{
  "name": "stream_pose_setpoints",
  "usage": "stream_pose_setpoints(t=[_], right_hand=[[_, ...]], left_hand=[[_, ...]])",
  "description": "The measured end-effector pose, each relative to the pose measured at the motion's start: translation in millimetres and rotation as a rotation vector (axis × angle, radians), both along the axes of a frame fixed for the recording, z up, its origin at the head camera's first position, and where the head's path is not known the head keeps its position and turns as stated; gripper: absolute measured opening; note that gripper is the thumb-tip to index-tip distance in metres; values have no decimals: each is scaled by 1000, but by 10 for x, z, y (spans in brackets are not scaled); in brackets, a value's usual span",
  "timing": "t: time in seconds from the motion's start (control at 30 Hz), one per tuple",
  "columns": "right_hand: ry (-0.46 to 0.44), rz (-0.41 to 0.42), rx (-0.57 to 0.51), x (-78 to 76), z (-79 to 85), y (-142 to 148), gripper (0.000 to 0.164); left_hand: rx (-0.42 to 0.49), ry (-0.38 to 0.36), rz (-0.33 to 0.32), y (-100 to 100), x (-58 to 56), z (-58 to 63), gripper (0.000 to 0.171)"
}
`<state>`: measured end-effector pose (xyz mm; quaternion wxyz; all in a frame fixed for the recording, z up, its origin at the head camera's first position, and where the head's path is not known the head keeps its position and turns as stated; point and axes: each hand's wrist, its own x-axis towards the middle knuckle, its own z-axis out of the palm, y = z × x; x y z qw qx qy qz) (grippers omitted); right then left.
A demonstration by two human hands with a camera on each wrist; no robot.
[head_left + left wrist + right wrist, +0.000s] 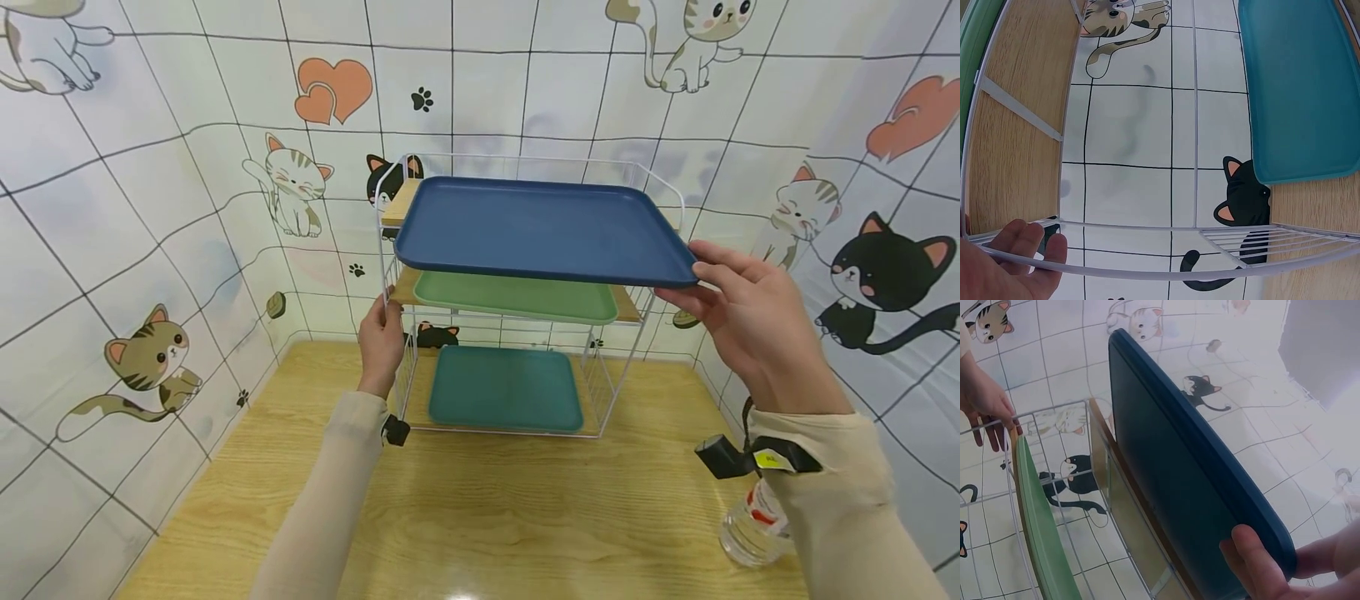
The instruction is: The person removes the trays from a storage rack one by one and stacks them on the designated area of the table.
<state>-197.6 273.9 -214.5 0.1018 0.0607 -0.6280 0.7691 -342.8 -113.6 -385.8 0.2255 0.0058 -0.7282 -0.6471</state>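
My right hand (750, 317) pinches the front right corner of a dark blue tray (540, 229), thumb on one face and fingers on the other. The tray is level with the top wooden shelf (400, 204) of a white wire rack, and in the right wrist view it stands at an angle to that shelf. My left hand (381, 342) grips the rack's left side at the middle shelf; its fingers curl round the white wire (1116, 273). A light green tray (517, 296) lies on the middle shelf, partly hidden by the blue one. On the bottom shelf rests a teal tray (506, 387).
The rack stands on a wood-grain table (480, 500) near the back wall. A clear plastic bottle (750, 533) is at the right, partly behind my right forearm. Cat-patterned tiled walls (487, 100) enclose the back and both sides.
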Motion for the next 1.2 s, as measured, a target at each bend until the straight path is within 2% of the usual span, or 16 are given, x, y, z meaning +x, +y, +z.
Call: stream_pose_setpoints(t=[0.1,0.33,0.63,0.93,1.2], right_hand=[[6,0,-28,75,-43,31,48],[11,-23,0,190,-130,111,53],[89,29,-108,364,-275,181,32],[108,49,-115,502,-349,214,34],[134,69,-160,593,-450,233,35]], left_hand=[[0,-2,2,2,-1,-7,43],[8,17,2,6,3,-8,44],[16,16,-1,14,1,-18,43],[2,33,10,12,1,-15,44],[17,27,-16,7,16,-13,45]])
